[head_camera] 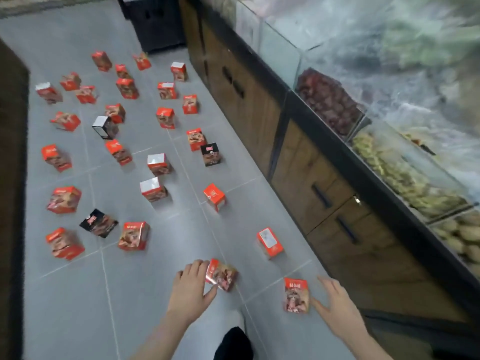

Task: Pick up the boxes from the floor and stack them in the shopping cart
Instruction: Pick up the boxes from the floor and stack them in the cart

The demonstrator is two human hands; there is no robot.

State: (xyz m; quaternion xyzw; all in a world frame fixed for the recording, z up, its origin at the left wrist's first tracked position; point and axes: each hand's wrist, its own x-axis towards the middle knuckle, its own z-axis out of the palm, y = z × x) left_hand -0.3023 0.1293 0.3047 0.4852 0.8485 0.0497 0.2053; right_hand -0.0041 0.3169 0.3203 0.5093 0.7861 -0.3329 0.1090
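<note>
- Boxes on grey tiled floor [78, 294]: 28 counted, 25 red and 3 black; blur makes the far rows less certain.
- Black boxes [98, 222]: one at 9 o'clock of the frame, one at 10 o'clock, one near centre. Most boxes stand on end, long axis up.
- Left hand [192, 284], 6 o'clock of frame: fingers spread, fingertips on the left edge of the tilted red box [221, 274], thumb at its near corner. Firm grip not evident.
- Tilted red box: long axis runs about 11 to 5 o'clock, picture face up.
- Flat red box [296, 295], at 4 o'clock from the tilted one, on the floor: long axis 12 to 6 o'clock, brand end at 12.
- Right hand [335, 302], at 3 o'clock of the flat box: fingers splayed, thumb touching its right edge.
- Counter [324, 203]: wooden doors, glass bins of food above.
</note>
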